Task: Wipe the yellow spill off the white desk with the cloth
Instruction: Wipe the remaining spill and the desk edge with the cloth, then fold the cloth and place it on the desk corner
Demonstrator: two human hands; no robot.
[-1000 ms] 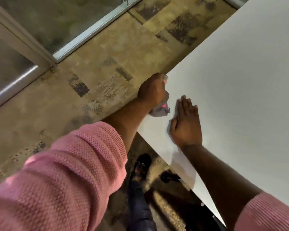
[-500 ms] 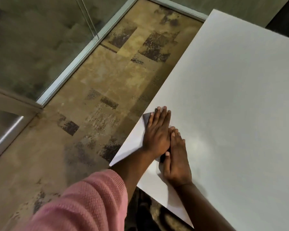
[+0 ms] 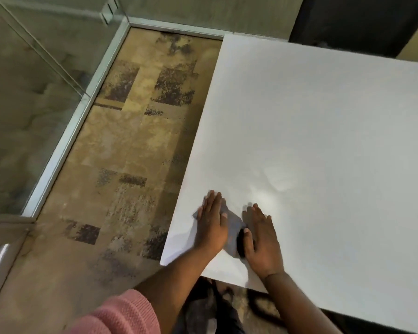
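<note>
The white desk [image 3: 323, 141] fills the right half of the view. A grey cloth [image 3: 232, 227] lies flat on its near left corner. My left hand [image 3: 212, 225] presses down on the cloth with the fingers stretched out, covering most of it. My right hand [image 3: 261, 239] lies flat on the desk just right of the cloth, its thumb at the cloth's dark edge. No yellow spill shows anywhere on the desk. A faint shiny smear [image 3: 275, 186] sits just beyond the hands.
The desk's left edge [image 3: 193, 150] drops to a patchy tan carpet floor [image 3: 121, 165]. A glass wall with a metal frame [image 3: 65, 150] runs along the left. My legs and dark shoes [image 3: 212, 309] show under the near edge.
My left hand went from bunching the cloth at the desk's edge to pressing it flat on the corner. My right hand stayed flat beside it. The view lifted, showing more of the desk.
</note>
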